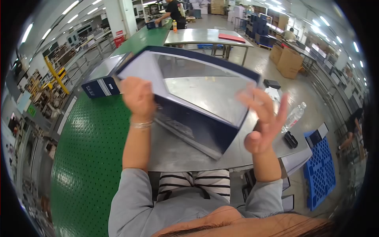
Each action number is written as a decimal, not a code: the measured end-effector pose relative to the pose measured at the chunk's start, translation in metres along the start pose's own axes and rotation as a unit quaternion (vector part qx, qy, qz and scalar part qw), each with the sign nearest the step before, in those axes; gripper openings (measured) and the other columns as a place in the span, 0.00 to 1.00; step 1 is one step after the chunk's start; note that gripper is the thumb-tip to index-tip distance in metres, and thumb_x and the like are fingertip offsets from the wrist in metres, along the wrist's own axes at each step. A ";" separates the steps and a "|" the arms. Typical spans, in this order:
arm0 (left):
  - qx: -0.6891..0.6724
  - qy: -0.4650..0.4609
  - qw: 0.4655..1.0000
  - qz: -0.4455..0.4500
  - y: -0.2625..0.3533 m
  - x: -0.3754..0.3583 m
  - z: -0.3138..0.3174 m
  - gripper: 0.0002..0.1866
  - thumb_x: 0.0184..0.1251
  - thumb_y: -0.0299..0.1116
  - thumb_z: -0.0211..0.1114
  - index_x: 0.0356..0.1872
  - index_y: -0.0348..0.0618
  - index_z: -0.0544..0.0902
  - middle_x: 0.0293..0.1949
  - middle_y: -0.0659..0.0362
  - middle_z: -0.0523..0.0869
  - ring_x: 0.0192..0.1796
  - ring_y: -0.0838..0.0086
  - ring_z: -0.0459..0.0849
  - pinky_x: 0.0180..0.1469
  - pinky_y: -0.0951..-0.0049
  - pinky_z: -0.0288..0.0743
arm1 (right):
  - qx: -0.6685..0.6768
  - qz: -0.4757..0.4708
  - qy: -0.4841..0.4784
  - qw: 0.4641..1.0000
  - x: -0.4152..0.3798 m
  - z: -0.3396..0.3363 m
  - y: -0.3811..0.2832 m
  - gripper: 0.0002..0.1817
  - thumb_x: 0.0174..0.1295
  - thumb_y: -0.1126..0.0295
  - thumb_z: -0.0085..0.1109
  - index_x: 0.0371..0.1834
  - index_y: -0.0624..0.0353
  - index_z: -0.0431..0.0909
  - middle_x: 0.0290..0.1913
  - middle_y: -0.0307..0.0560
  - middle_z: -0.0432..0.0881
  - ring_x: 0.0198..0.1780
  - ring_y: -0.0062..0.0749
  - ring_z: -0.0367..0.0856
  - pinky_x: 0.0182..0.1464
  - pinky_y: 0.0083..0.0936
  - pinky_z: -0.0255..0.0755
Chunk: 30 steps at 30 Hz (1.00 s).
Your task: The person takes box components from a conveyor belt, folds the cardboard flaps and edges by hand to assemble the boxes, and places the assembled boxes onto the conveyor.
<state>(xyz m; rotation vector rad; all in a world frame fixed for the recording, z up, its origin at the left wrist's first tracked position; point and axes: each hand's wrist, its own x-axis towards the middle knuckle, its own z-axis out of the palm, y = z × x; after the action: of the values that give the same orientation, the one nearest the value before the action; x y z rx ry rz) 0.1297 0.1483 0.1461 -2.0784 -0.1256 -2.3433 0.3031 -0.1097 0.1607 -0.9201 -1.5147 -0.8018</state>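
A dark blue box (191,120) with a white inside and what looks like a clear window is held tilted above the metal table (173,160). My left hand (137,98) is closed on the box's left edge, with its fingertips partly hidden. At the right end of the box, my right hand (262,118) has its fingers spread and slightly smeared by motion. It is close to the box's edge and does not grip it. Another dark blue box (103,86) stands at the left on the green perforated surface (89,146).
To the right on the table are a clear plastic bottle (294,115), a small black object (291,139) and a dark flat box (272,83). A blue pallet (320,170) lies on the floor. Farther off are cartons (289,61), another table (197,37) and a person (174,14).
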 end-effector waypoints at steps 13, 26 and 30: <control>0.792 -0.065 0.607 -0.010 -0.015 0.085 -0.347 0.25 0.78 0.46 0.57 0.22 0.41 0.85 0.24 0.57 0.83 0.27 0.65 0.77 0.35 0.67 0.70 | 0.145 0.446 -0.070 0.881 -0.110 0.023 0.128 0.32 0.75 0.64 0.49 0.77 0.65 0.54 0.33 0.46 0.84 0.40 0.30 0.81 0.55 0.24 0.71; 0.528 -0.095 0.839 -0.095 -0.049 0.050 -0.312 0.20 0.70 0.41 0.62 0.54 0.38 0.83 0.52 0.52 0.86 0.55 0.60 0.81 0.63 0.63 0.69 | 0.188 0.559 -0.181 0.787 -0.237 0.058 0.175 0.23 0.72 0.70 0.52 0.69 0.63 0.67 0.37 0.46 0.82 0.40 0.27 0.81 0.48 0.23 0.78; 0.344 -0.080 0.882 -0.313 -0.153 -0.001 -0.241 0.25 0.69 0.46 0.64 0.52 0.29 0.83 0.49 0.47 0.87 0.50 0.60 0.83 0.58 0.67 0.75 | 0.228 0.581 -0.150 0.767 -0.240 0.039 0.166 0.22 0.73 0.71 0.51 0.68 0.63 0.69 0.37 0.46 0.83 0.41 0.27 0.81 0.49 0.22 0.77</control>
<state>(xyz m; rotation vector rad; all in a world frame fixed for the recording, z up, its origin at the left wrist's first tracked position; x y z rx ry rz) -0.1182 0.2852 0.1088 -1.9888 -1.5783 -1.8720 0.4470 -0.0275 -0.0829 -1.3698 -0.9842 0.6242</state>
